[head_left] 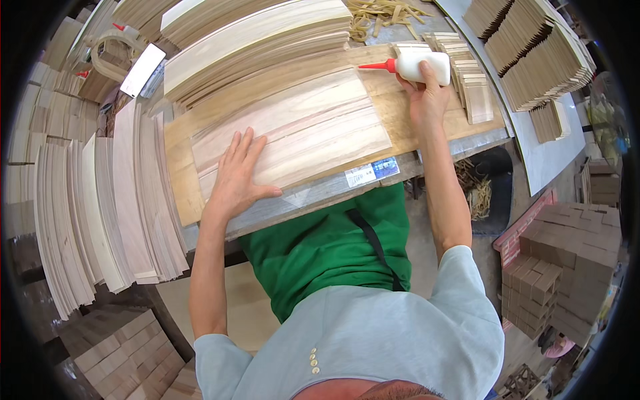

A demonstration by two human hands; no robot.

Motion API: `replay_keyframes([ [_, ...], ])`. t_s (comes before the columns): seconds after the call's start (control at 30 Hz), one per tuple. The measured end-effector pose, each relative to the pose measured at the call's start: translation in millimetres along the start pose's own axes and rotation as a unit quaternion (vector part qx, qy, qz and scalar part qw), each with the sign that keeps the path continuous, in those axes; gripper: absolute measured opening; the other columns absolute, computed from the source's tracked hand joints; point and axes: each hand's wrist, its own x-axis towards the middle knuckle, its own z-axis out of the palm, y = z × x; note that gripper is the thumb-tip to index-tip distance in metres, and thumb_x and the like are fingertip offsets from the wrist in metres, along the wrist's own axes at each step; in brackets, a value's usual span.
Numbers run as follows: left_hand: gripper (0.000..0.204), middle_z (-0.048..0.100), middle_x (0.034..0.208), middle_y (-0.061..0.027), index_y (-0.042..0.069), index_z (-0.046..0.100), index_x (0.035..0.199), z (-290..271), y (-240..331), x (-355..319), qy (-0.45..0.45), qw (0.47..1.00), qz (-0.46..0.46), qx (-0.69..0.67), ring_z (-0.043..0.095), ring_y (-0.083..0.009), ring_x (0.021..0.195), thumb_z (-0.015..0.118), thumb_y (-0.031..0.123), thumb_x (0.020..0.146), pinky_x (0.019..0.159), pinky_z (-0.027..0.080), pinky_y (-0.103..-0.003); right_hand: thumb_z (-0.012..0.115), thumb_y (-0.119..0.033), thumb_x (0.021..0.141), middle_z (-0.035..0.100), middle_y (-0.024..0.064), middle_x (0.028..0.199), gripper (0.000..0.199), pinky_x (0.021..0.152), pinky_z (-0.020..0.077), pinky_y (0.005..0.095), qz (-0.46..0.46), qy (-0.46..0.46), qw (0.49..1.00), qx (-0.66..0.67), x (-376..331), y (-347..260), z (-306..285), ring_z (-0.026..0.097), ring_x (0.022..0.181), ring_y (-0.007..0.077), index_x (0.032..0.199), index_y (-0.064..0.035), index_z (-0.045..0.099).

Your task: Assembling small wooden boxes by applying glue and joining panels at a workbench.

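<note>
A thin, pale wooden panel (300, 127) with pinkish grain lies flat on a plywood board (393, 107) on the workbench. My left hand (237, 170) rests with fingers spread on the panel's left end, thumb stretched toward its near edge. In my right hand (429, 93) is a white squeeze bottle (433, 67) with a red pointed nozzle. The bottle is held sideways above the right end of the panel, its nozzle pointing left near the far right corner. Small wooden strips (475, 87) stand in rows just right of the bottle.
Long boards (260, 50) are stacked behind the panel, and more boards (120, 200) stand at the left. Wood shavings (383, 17) lie at the back. Stacks of wooden pieces (537, 53) fill a grey table at the right. A dark bin (493, 190) with scraps sits below the bench.
</note>
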Motion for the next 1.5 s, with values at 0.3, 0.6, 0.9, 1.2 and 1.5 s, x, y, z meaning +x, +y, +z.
replay_keyframes([
  [0.3,0.107,0.021,0.153,-0.0155,0.011,0.035,0.143,1.8,0.1,1.3,-0.006,1.000,-0.007,0.001,0.015,-0.0342,0.142,0.084,0.041,0.053,0.113,0.019,-0.048,0.069,-0.009,0.083,0.058,0.0145,0.111,0.040,0.070,0.0615,0.0432,-0.012,-0.011,1.000,-0.022,6.9,12.8,-0.4,0.063,0.097,0.0298,0.116,-0.0001,0.049],
  [0.6,0.106,0.022,0.153,-0.0159,0.011,0.035,0.143,3.7,-1.2,0.7,0.003,1.000,-0.002,-0.002,0.015,-0.0338,0.142,0.084,0.040,0.054,0.113,0.019,-0.047,0.070,-0.008,0.082,0.058,0.0132,0.111,0.041,0.069,0.0615,0.0410,-0.029,-0.003,0.998,-0.052,-6.1,-0.4,-2.9,0.063,0.097,0.0276,0.117,-0.0015,0.049],
  [0.9,0.102,0.023,0.152,-0.0184,0.010,0.037,0.142,4.7,-3.7,0.2,0.015,1.000,0.015,0.002,0.017,-0.0372,0.141,0.083,0.041,0.056,0.113,0.021,-0.048,0.068,-0.009,0.084,0.060,0.0119,0.109,0.034,0.073,0.0606,0.0412,-0.034,-0.055,0.994,-0.084,-28.1,-25.8,-17.1,0.064,0.097,0.0264,0.114,-0.0005,0.054],
  [1.2,0.104,0.023,0.152,-0.0169,0.011,0.035,0.143,5.6,-4.9,-0.2,0.020,1.000,0.016,0.001,0.017,-0.0352,0.142,0.084,0.037,0.055,0.112,0.020,-0.048,0.066,-0.007,0.085,0.060,0.0121,0.109,0.033,0.075,0.0602,0.0420,-0.018,-0.078,0.992,-0.096,-47.1,-43.7,-41.6,0.063,0.097,0.0254,0.114,-0.0001,0.053],
  [1.5,0.100,0.024,0.151,-0.0187,0.010,0.037,0.142,6.6,-4.3,-1.4,0.022,1.000,0.021,-0.002,0.018,-0.0374,0.141,0.083,0.039,0.058,0.112,0.020,-0.048,0.065,-0.008,0.086,0.061,0.0109,0.108,0.032,0.077,0.0588,0.0402,0.004,-0.057,0.992,-0.110,-76.5,-65.2,-62.7,0.064,0.097,0.0239,0.115,-0.0005,0.053],
])
